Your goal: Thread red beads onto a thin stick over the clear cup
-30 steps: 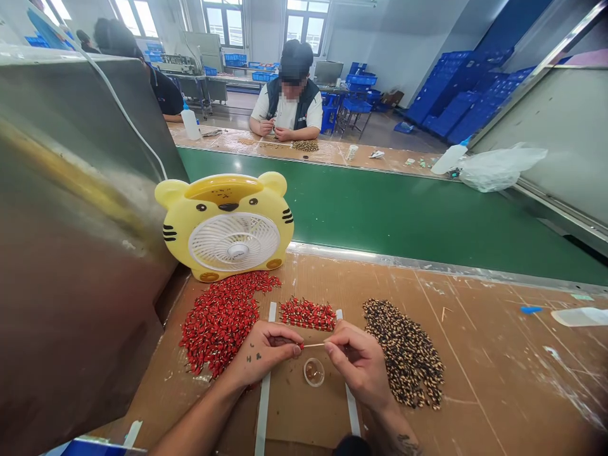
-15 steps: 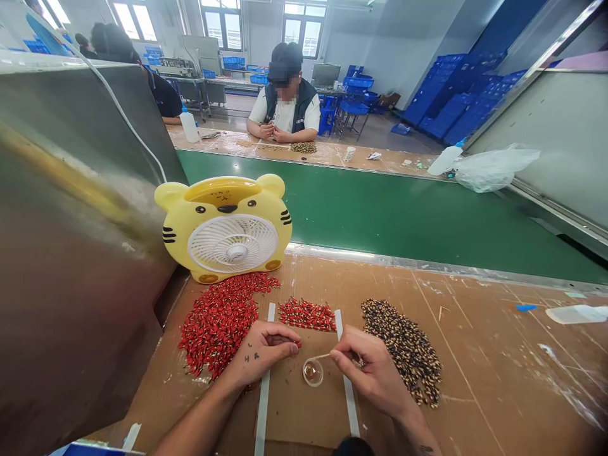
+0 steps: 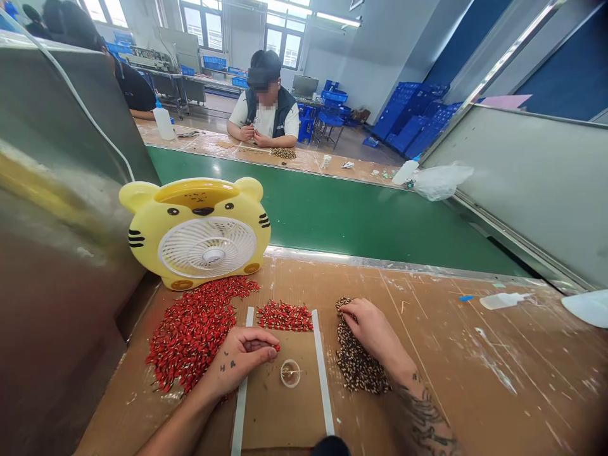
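Observation:
My left hand (image 3: 242, 356) pinches a small red piece (image 3: 277, 348) between thumb and fingertips, above the cardboard sheet. My right hand (image 3: 370, 329) reaches over the pile of small black-and-gold pieces (image 3: 358, 364), its fingertips drawn together at the upper edge. Whether a piece is between those fingertips is hidden. Between the hands, a small clear cup (image 3: 291, 381) with a thin stick (image 3: 293, 372) lying across it stands on the cardboard. Beside my left hand spreads a large heap of red pieces (image 3: 190, 335). Rows of red pieces with light ends (image 3: 285, 316) lie between two white tape strips (image 3: 321, 373).
A yellow tiger-faced fan (image 3: 199, 234) stands behind the red heap. Beyond it runs a green conveyor belt (image 3: 342, 218). A metal cabinet (image 3: 61, 240) bounds the left side. White bottles (image 3: 501, 301) lie at the right. Across the belt sits another person (image 3: 263, 107).
My right hand has let go of the stick, now resting on the cup, and moved right to the black-and-gold pile. My left hand still holds the red piece. The whole view has shifted.

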`<state>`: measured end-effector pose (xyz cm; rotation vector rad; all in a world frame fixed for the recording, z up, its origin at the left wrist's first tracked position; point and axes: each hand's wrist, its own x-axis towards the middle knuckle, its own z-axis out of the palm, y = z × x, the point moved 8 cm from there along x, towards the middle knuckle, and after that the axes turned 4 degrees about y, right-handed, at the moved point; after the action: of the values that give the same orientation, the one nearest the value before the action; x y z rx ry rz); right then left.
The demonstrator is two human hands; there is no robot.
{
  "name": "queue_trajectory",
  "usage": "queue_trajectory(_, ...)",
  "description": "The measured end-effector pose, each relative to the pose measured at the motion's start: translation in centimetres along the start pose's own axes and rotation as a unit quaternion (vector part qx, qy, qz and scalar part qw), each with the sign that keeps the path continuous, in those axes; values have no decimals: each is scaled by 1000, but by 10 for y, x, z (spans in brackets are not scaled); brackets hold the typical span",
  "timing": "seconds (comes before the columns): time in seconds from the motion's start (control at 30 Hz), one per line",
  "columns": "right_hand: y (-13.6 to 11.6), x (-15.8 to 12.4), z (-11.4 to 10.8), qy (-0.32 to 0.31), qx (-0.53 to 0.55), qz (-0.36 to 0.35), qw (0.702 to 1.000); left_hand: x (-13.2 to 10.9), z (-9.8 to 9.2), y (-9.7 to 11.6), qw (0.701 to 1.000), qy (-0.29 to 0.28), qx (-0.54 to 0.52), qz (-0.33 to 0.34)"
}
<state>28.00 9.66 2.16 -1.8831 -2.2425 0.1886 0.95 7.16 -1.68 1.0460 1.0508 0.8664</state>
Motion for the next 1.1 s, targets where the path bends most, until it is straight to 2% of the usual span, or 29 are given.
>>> queue_trajectory(0.17,-3,11,13,-54,-29,-33,998,0,1,-2,1000,-4,-10,-3)
queue_trajectory(0.33,-7,17,24,-74,-63,-22,995,0,1,-4,1000,-11,-18,-12)
queue_trajectory(0.53,-10,16,14,-61,-43,-25,997,0,2,-4,999,-16,-44,-4)
queue_trajectory(0.63,-31,6,5,-44,26,-49,997,-1,4,-1,998,-15,-68,-10)
queue_trajectory(0.67,-43,2,0,-23,113,-61,991,-1,5,0,997,-14,-74,-10)
queue_trajectory(0.77,-85,-9,-6,27,318,-109,941,-2,5,4,997,-7,-81,0)
queue_trajectory(0.83,-109,-14,-5,59,395,-133,907,-1,4,6,997,-2,-74,13)
queue_trajectory(0.97,-133,-14,6,88,437,-137,885,0,1,4,998,-1,-65,24)
queue_trajectory(1.1,-137,-13,10,91,457,-144,873,1,1,3,997,-4,-76,22)
